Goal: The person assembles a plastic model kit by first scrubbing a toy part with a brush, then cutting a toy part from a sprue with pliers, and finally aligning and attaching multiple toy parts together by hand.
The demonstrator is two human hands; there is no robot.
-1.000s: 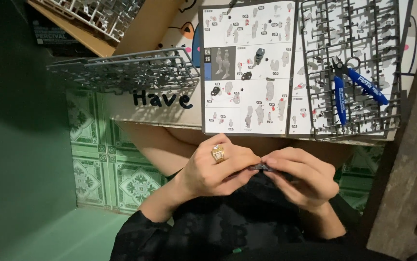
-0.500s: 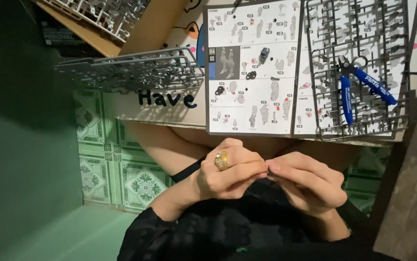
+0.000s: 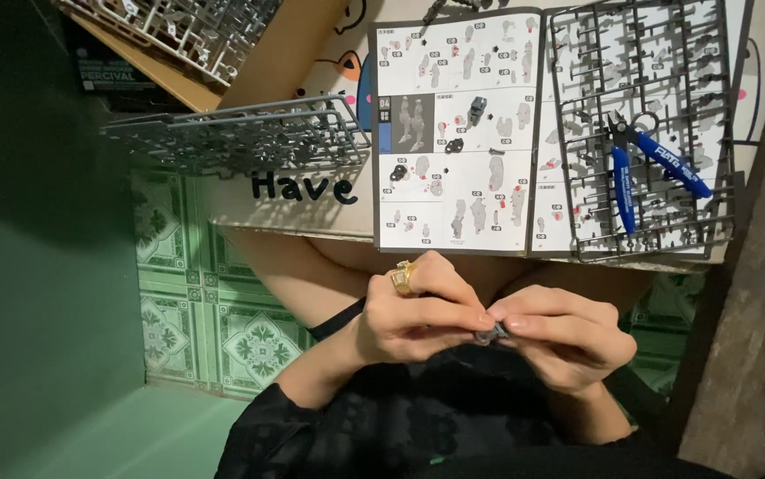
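My left hand (image 3: pixel 414 315), with a gold ring on one finger, and my right hand (image 3: pixel 564 333) meet over my lap, fingertips pinched together on a small dark grey model part (image 3: pixel 492 333). Most of the part is hidden by my fingers. On the table's near edge above my hands lies an open instruction booklet (image 3: pixel 458 133) with assembly diagrams. A pair of blue-handled nippers (image 3: pixel 644 164) rests on a grey plastic parts frame (image 3: pixel 644 80) at the right of the booklet.
Another grey parts frame (image 3: pixel 240 133) overhangs the table's left edge, and a further one (image 3: pixel 178 27) lies on a cardboard box lid at top left. Green patterned floor tiles (image 3: pixel 214 310) and a green wall are at the left; a rough wooden post (image 3: pixel 755 337) stands at the right.
My hands have stayed together on the small part, with only slight finger shifts. The view has drifted a little, so the table items sit marginally lower and to the right.
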